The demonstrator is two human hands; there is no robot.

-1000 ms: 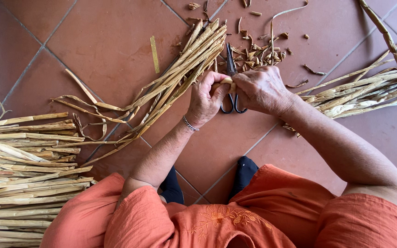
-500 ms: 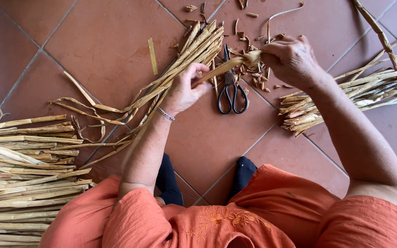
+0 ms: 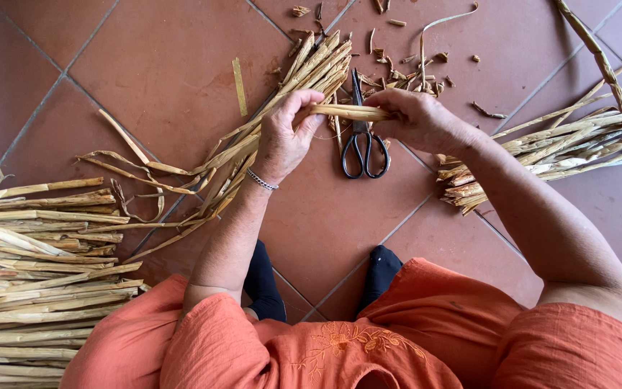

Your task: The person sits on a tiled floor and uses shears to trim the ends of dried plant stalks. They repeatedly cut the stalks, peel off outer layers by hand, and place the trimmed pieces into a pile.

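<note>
Left hand (image 3: pixel 282 140) and right hand (image 3: pixel 415 119) are both closing on one dry reed strip (image 3: pixel 347 112), holding it level above the tiled floor (image 3: pixel 167 65), just over the black scissors (image 3: pixel 363 137). Reed bundles are lying left (image 3: pixel 37 281) and right (image 3: pixel 563 144). Risk: the brittle strip may be snapping or splitting if bent hard; it could slip onto the scissors.

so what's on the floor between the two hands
In the head view, black scissors lie on the tiled floor below the gap between the left hand and right hand, under the dry stalk both hands hold.
</note>
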